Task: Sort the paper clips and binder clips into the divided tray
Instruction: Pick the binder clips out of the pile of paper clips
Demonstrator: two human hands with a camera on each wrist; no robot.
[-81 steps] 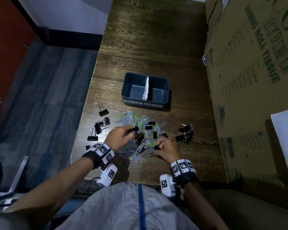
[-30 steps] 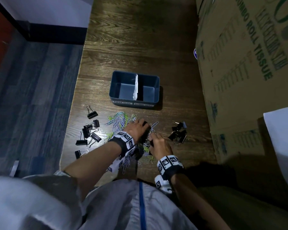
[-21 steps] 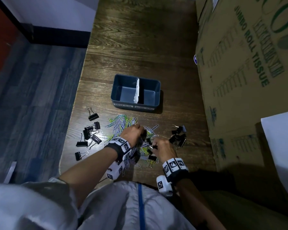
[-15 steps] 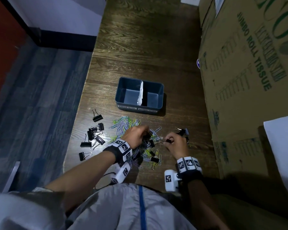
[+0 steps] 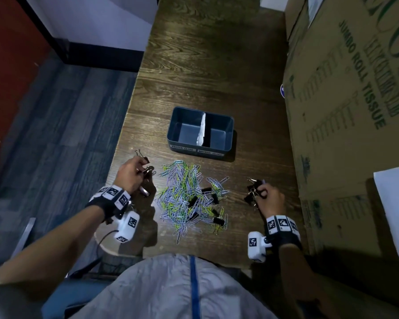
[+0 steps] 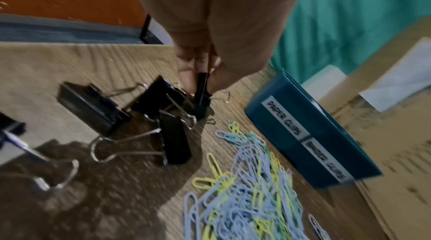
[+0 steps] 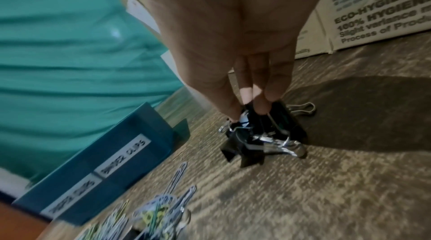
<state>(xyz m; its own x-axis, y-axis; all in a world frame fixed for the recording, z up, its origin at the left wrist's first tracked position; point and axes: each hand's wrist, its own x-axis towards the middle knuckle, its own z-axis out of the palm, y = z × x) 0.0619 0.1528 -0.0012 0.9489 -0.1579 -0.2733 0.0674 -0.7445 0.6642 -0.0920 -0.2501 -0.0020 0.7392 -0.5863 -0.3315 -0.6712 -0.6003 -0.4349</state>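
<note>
A blue divided tray (image 5: 219,147) stands on the wooden table, both halves empty, a white divider (image 5: 202,131) between them. Its front labels read PAPER CLIPS and BINDER CLIPS (image 6: 314,139). A heap of coloured paper clips (image 5: 182,194) lies in front of it, with several black binder clips (image 5: 218,221) mixed in. My left hand (image 5: 143,172) pinches a black binder clip (image 6: 202,94) at the left group of binder clips (image 6: 93,107). My right hand (image 5: 259,192) pinches a binder clip on the right pile of binder clips (image 7: 263,133).
A large cardboard box (image 5: 355,111) walls off the table's right side, close to my right hand. A white sheet (image 5: 396,215) lies against it. The table's left edge (image 5: 122,139) runs just beside the left clip group, with floor below.
Both hands left the middle heap and moved apart: the left hand to the left clip group, the right hand to the right pile, each with a binder clip in its fingers.
</note>
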